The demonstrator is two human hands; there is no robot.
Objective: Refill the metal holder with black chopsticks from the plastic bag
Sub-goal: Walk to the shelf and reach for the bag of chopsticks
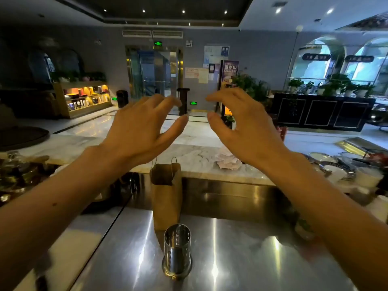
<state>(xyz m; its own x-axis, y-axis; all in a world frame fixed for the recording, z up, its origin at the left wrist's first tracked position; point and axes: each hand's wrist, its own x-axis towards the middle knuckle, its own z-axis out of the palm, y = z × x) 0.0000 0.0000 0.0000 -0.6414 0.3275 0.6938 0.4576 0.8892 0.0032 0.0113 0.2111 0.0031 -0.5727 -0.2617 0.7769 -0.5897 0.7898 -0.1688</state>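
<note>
Both hands up in the air, well above the counter, holding nothing. Left hand [142,131] is spread, fingers loosely curled, thumb out toward the middle. Right hand [241,124] mirrors it, index finger and thumb curved toward each other with a clear gap between them. Shiny cylindrical perforated metal holder [177,249] stands upright on the brushed stainless steel counter [241,248], low centre, well below both hands; can't tell what's inside it. Brown paper bag with twine handles [167,194] stands upright just behind the holder, mouth open. Crumpled white paper slips [227,160] lie on the marble ledge [195,152] beyond. Black chopsticks and plastic bag not identifiable from here.
</note>
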